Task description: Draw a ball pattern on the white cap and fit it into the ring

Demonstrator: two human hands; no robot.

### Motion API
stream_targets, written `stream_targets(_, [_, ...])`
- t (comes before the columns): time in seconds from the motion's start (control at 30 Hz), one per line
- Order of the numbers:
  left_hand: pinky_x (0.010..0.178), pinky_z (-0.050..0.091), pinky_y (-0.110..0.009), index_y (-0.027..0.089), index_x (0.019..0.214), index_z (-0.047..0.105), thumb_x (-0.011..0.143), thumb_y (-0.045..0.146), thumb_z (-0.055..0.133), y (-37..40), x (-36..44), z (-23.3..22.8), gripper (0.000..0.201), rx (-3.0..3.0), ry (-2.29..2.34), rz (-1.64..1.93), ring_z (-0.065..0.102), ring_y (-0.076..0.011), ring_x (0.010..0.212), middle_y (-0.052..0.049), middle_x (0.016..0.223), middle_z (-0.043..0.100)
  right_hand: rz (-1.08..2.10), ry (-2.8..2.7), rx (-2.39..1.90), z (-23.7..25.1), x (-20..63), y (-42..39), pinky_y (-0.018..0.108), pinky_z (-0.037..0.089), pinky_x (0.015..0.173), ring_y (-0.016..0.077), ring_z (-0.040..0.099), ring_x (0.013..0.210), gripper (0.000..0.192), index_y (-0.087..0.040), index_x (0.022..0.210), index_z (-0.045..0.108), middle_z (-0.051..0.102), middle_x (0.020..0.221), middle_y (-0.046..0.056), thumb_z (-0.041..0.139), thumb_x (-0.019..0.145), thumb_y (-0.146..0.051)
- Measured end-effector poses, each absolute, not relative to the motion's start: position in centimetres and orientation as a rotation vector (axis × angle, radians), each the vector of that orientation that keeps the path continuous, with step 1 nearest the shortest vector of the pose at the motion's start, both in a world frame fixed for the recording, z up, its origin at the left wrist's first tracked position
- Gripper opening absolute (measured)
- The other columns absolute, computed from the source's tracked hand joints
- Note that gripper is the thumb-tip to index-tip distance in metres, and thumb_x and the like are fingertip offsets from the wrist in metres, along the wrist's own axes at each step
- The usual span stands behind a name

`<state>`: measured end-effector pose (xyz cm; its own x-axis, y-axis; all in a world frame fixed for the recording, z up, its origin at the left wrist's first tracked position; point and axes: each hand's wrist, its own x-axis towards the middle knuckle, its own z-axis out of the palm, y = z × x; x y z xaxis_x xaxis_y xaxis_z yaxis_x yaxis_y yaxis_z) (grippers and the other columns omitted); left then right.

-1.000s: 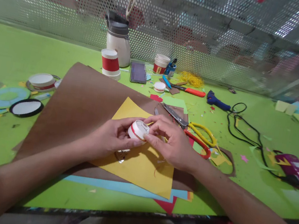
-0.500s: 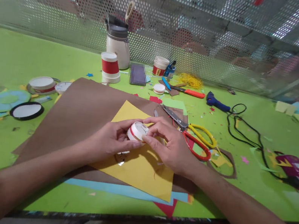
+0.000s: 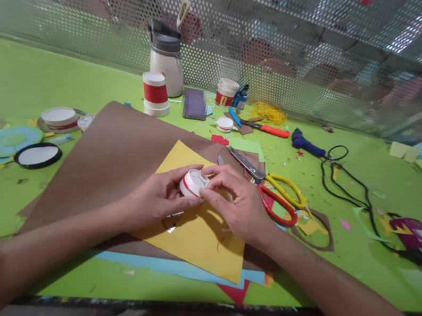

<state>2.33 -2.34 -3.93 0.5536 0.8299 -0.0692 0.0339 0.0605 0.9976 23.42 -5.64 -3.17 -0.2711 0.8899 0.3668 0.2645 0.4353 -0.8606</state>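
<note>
Between my two hands is a small white round cap (image 3: 193, 182) with a red band and thin dark lines on its top. My left hand (image 3: 161, 190) is closed around its left side, thumb along the lower edge. From the right, my right hand (image 3: 234, 197) pinches the cap's rim with thumb and fingertips. Both hands are over a yellow sheet (image 3: 196, 247), which lies on a large brown sheet (image 3: 111, 147). A small clear and dark piece (image 3: 171, 224) sits below the left fingers. Large scissors (image 3: 267, 181) with red and yellow handles lie right of my right hand.
Behind stand a white bottle (image 3: 168, 64), a red-and-white cup (image 3: 154, 95) and a small tub (image 3: 225, 93). An orange-handled knife (image 3: 274, 131) and a blue glue gun (image 3: 307, 144) with a black cord lie right. Round lids (image 3: 59, 117) and a black ring (image 3: 37, 155) are left.
Both hands keep hold of the cap in almost the same spot. The brown sheet's far left corner has risen slightly, covering more of the round disc beside it.
</note>
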Motion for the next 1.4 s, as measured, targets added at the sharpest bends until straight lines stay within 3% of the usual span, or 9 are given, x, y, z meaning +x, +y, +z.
stream_targets(0.37, [0.09,0.059,-0.032,0.016,0.137,0.064,0.079,0.046,0.091,-1.8,2.3,-4.1,0.071,1.482,0.768,0.747,0.071,-0.0233,0.106,-0.013,0.131,0.074,1.008,-1.73,-1.056,-2.7,23.5,-5.4,0.041,0.057,0.099,0.024,0.068,0.119,0.014,-0.021,0.083,0.071,0.07,0.119,0.01,0.076,0.092,-0.03])
stream_targets(0.5, [0.095,0.059,-0.032,0.016,0.135,0.066,0.082,0.043,0.09,-1.6,2.1,-4.0,0.065,1.466,0.761,0.73,0.071,-0.0228,0.111,-0.011,0.129,0.076,0.978,-1.72,-1.063,-2.7,23.6,-5.3,0.041,0.058,0.097,0.0236,0.07,0.115,0.016,-0.021,0.084,0.071,0.072,0.12,0.01,0.077,0.092,-0.034])
stream_targets(0.73, [0.1,0.06,-0.036,0.02,0.146,0.062,0.08,0.041,0.094,-1.9,1.6,-4.1,0.076,1.261,0.813,0.732,0.076,-0.0227,0.111,-0.009,0.126,0.08,0.875,-1.678,-1.051,-2.7,24.2,-5.1,0.041,0.06,0.1,0.0248,0.072,0.12,0.014,-0.022,0.093,0.075,0.074,0.123,0.012,0.076,0.094,-0.035])
stream_targets(0.97, [0.108,0.061,-0.044,0.023,0.15,0.061,0.078,0.039,0.097,-1.9,1.2,-3.5,0.082,1.211,0.792,0.786,0.075,-0.0299,0.123,-0.012,0.134,0.078,0.832,-1.694,-1.031,-2.9,23.9,-5.8,0.034,0.064,0.083,0.0202,0.076,0.096,0.018,-0.021,0.11,0.07,0.078,0.111,0.008,0.073,0.098,-0.034])
stream_targets(1.23, [0.099,0.063,-0.029,0.025,0.135,0.066,0.081,0.022,0.092,-1.6,0.9,-4.0,0.06,1.488,0.602,0.885,0.076,-0.0238,0.122,-0.008,0.13,0.079,0.5,-1.873,-0.903,-3.5,24.0,-6.0,0.037,0.065,0.094,0.0243,0.074,0.115,0.039,-0.019,0.131,0.067,0.075,0.126,0.013,0.08,0.098,-0.035])
stream_targets(1.4, [0.107,0.059,-0.025,0.032,0.139,0.062,0.083,0.011,0.086,-2.0,0.9,-4.9,0.065,1.745,0.603,1.008,0.073,-0.0193,0.129,-0.004,0.137,0.075,0.336,-1.996,-0.849,-4.0,24.5,-5.9,0.042,0.06,0.111,0.0268,0.069,0.129,0.051,-0.018,0.144,0.061,0.07,0.135,0.016,0.078,0.1,-0.037])
